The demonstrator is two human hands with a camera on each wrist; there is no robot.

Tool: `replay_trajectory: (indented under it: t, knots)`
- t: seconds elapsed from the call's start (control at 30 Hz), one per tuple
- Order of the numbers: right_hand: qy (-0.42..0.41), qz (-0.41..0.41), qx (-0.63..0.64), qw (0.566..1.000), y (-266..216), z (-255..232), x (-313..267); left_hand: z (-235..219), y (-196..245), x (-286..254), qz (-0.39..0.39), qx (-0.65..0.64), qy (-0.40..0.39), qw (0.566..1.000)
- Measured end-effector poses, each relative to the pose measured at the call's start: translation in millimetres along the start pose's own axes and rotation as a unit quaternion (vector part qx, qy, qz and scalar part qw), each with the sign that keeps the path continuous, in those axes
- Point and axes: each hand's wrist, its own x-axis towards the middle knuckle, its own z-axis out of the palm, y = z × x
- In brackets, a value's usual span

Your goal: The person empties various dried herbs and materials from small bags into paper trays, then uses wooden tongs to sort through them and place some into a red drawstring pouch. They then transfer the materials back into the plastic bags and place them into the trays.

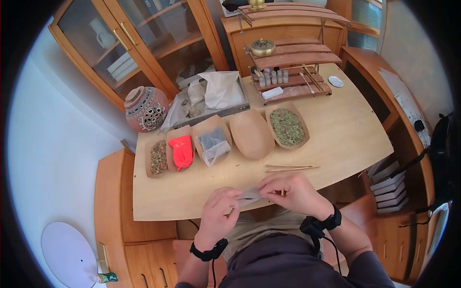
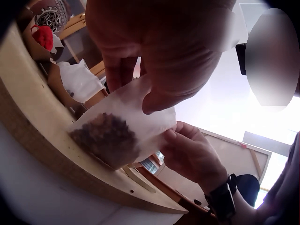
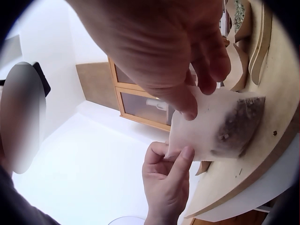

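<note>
A translucent white pouch [image 1: 248, 196] hangs between both hands at the table's front edge. Dark dried herbs show through its lower part in both wrist views, settled at the bottom of the pouch [image 2: 108, 136]. My left hand [image 1: 218, 213] pinches one side of the pouch near its top, thumb on the near face. At the opposite side, my right hand [image 1: 292, 193] pinches the upper edge between thumb and fingers. In the right wrist view the pouch [image 3: 204, 129] stays upright with its filled end close over the tabletop.
Beyond the hands stand paper trays: one with brown herbs [image 1: 158, 158], one with a red pouch [image 1: 182, 151], one with filled bags [image 1: 213, 145], a bare tray [image 1: 251, 134] and one with green herbs [image 1: 287, 127]. Wooden tweezers [image 1: 293, 168] lie nearer. A tiered shelf [image 1: 293, 60] stands behind.
</note>
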Motion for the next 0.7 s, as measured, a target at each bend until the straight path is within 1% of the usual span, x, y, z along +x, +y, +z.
replay_trajectory:
  t: [0.1, 0.17, 0.27, 0.3, 0.37, 0.4, 0.47, 0.57, 0.67, 0.7]
  knots:
    - [-0.013, 0.000, 0.007, 1.000, 2.1, 1.0, -3.0, -1.9, 0.3, -3.2, -0.017, -0.017, -0.018, 1.000]
    - [-0.018, -0.006, -0.003, 1.000, 2.9, 0.6, -4.2, -0.5, -0.1, -7.2, -0.039, -0.040, -0.013, 0.998]
    - [-0.042, 0.019, 0.002, 0.999, 4.0, -0.7, -7.6, -2.4, 3.9, -8.8, -0.056, -0.043, -0.020, 0.997]
    - [-0.032, 0.048, 0.023, 0.998, 3.9, -0.5, -9.2, -3.3, 5.1, -9.1, -0.059, -0.039, -0.025, 0.997]
    - [-0.013, 0.105, 0.066, 0.992, 3.0, 0.8, -12.7, 1.7, 0.9, -15.9, -0.073, -0.072, 0.001, 0.995]
    - [-0.007, 0.148, 0.092, 0.985, 2.1, 0.3, -12.3, 3.8, -0.5, -18.4, -0.081, -0.088, 0.014, 0.993]
    - [0.006, 0.233, 0.142, 0.962, 0.6, -0.8, -11.2, 2.7, 4.1, -18.4, -0.103, -0.079, 0.018, 0.991]
    - [0.050, 0.172, 0.049, 0.983, 15.6, 4.1, -14.4, 1.3, 2.5, -20.3, -0.133, -0.060, 0.014, 0.989]
    - [0.086, 0.141, 0.036, 0.986, 6.1, 6.3, -15.2, 1.9, 1.7, -18.6, -0.151, -0.058, 0.022, 0.987]
    - [0.104, 0.077, -0.005, 0.992, 2.9, 7.5, -14.4, 2.6, 1.9, -17.4, -0.156, -0.061, 0.027, 0.986]
